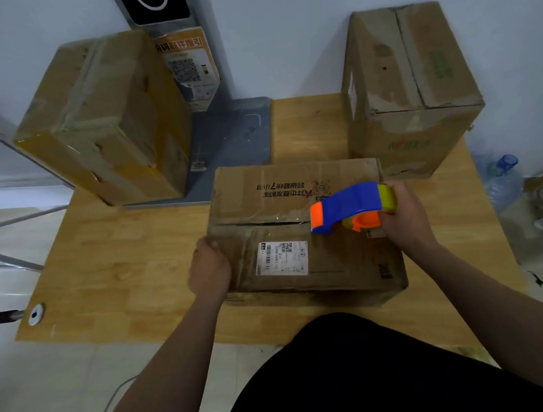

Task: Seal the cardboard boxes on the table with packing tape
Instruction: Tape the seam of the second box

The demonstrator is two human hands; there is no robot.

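While clasping the centre-frame cardboard box (260, 186) edge in left hand (208, 271) grip, holding tape dispenser (349, 206) on the seam in right hand (402, 212) grip.

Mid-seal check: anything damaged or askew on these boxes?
Yes. The near box has a ragged, gaping flap seam just left of the tape dispenser that the right hand holds; the left hand grips its left edge.
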